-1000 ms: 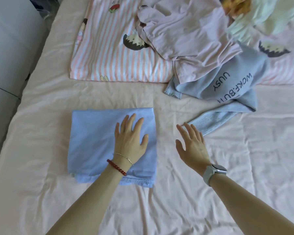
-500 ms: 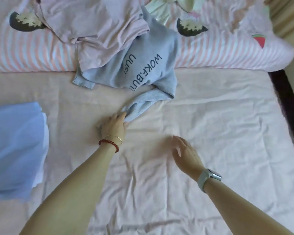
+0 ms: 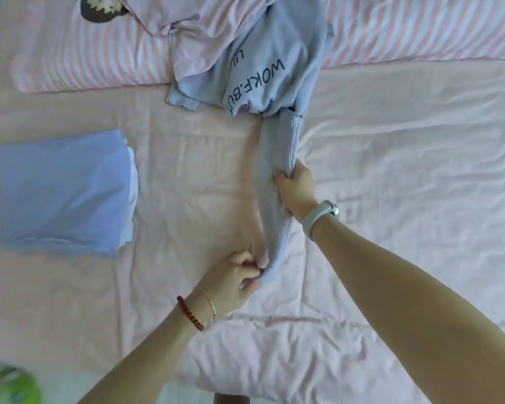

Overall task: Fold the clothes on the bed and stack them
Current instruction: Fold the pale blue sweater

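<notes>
The left hand (image 3: 233,282) pinches the very end of the sweater (image 3: 270,71) sleeve (image 3: 276,185); the right hand (image 3: 296,188) grips the same sleeve higher up, its fingers curled round the cloth. The sleeve runs in a long line away from both hands — from the left hand, past the right hand, up to the bunched body of the sweater, which lies beyond both; the right hand is nearer to it. A pink top (image 3: 199,33) lies partly on the sweater; a folded blue cloth (image 3: 64,191) sits flat, well off to the left of the left hand — no boxes or baskets show.
</notes>
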`<control>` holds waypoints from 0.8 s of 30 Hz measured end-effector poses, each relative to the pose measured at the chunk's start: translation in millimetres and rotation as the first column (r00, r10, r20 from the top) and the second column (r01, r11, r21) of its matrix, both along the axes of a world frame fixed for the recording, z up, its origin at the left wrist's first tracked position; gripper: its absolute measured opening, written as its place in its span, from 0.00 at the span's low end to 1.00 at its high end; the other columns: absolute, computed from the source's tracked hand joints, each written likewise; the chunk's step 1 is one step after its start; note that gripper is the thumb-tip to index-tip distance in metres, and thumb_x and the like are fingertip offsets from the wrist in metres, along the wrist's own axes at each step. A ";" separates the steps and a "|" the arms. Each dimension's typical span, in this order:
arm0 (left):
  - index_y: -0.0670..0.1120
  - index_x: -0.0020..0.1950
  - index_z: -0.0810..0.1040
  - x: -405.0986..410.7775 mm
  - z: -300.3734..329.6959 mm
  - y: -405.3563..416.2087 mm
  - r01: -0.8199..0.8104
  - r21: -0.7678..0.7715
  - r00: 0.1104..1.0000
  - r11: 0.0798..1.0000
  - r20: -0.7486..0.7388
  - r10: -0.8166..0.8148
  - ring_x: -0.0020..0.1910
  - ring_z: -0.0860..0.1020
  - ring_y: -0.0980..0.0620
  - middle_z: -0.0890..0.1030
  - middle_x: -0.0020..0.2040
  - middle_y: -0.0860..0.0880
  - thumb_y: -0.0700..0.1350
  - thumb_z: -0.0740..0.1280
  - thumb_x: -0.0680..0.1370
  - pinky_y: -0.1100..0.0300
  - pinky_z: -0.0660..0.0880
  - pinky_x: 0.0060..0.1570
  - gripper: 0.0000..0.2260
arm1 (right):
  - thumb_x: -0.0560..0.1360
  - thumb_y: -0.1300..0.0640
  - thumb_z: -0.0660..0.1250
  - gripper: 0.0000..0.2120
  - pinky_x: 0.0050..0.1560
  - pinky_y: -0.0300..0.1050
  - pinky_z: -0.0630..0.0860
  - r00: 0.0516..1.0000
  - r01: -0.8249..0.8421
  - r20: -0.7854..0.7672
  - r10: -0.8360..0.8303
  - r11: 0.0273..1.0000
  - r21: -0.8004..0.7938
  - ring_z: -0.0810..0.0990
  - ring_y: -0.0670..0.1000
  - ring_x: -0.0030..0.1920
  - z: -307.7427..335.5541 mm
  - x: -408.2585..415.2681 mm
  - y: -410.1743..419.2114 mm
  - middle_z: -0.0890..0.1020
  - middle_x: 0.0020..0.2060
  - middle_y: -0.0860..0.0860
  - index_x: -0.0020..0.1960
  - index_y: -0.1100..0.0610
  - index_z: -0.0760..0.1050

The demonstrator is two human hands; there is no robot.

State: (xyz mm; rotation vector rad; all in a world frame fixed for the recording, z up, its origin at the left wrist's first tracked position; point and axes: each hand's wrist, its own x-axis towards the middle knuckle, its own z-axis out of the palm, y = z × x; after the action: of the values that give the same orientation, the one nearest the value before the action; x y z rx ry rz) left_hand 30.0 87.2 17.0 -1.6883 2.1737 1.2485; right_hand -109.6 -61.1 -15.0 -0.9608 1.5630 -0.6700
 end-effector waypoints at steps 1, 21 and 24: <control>0.40 0.48 0.81 2.0 -2.2 2.2 -0.111 -0.039 0.992 0.993 -0.063 0.108 0.55 0.72 0.52 0.74 0.53 0.49 0.45 0.66 0.76 0.63 0.68 0.54 0.09 | 0.75 0.64 0.61 0.04 0.37 0.41 0.66 0.996 -0.033 -0.085 0.028 0.998 -0.060 0.74 0.54 0.39 -0.5 -2.8 10.6 0.76 0.35 0.49 0.46 0.57 0.72; 0.40 0.49 0.72 -64.1 -26.3 -119.8 -0.478 -0.293 0.867 0.828 -0.008 0.497 0.47 0.75 0.42 0.77 0.47 0.38 0.39 0.62 0.76 0.57 0.64 0.41 0.04 | 0.79 0.55 0.58 0.10 0.38 0.48 0.70 0.833 -0.491 -0.341 0.436 0.867 -0.092 0.70 0.51 0.34 13.2 -113.4 159.8 0.74 0.32 0.48 0.47 0.57 0.76; 0.42 0.41 0.70 -62.8 0.8 -86.0 -0.695 0.011 0.634 0.719 -0.462 0.620 0.38 0.71 0.52 0.72 0.36 0.46 0.36 0.61 0.77 0.60 0.66 0.39 0.05 | 0.80 0.56 0.56 0.12 0.44 0.44 0.73 0.931 -0.290 -0.246 0.269 0.955 -0.055 0.77 0.48 0.39 18.8 -118.9 163.3 0.80 0.36 0.48 0.53 0.54 0.78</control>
State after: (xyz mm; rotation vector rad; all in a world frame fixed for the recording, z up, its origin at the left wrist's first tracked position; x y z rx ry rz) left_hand -32.8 1.3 17.8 -2.6723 1.9355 1.8010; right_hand -228.4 102.3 3.8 -1.3426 1.5681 -0.4386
